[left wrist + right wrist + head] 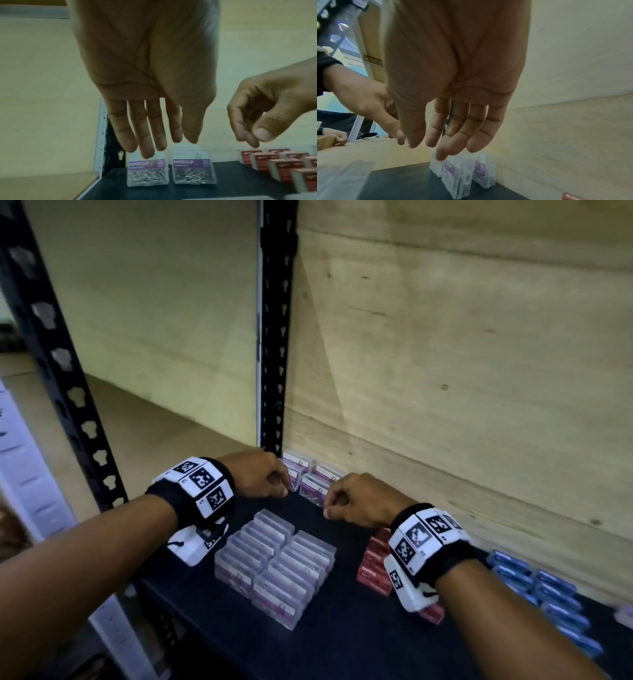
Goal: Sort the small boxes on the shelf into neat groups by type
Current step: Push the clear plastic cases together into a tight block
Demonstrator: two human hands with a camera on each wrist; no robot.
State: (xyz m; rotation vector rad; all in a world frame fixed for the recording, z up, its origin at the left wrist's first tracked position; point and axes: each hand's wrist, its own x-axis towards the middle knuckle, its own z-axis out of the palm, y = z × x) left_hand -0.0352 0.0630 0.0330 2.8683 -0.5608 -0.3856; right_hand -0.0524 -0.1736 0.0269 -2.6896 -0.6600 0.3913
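Both of your hands hang over the back left corner of the dark shelf (342,642), and neither one holds anything. Your left hand (257,474) has its fingers (145,135) straight and pointing down, with the tips just above the left-hand box of a small cluster of clear plastic paper clip boxes with purple labels (313,479); whether they touch it cannot be told. Your right hand (356,501) is loosely curled, thumb near forefinger, empty, hovering just right of that cluster and behind the rows of small red cardboard boxes (375,563). The cluster stands upright against the pale wooden back wall (445,371), beside the black perforated metal upright (274,337), labels facing you. It lies straight ahead of and below both hands, at the far end of the shelf from you. Nearer to you, between your forearms, stands the large tidy block of the same clear purple-labelled boxes (275,566), two rows running front to back. The red boxes sit to its right, and the blue boxes (548,594) lie further right along the wall. By my judgement the back cluster belongs with the near block, so the coming move is a pull toward you. Your left hand is the nearer one to the left-hand box; your right is better placed for the right-hand one.
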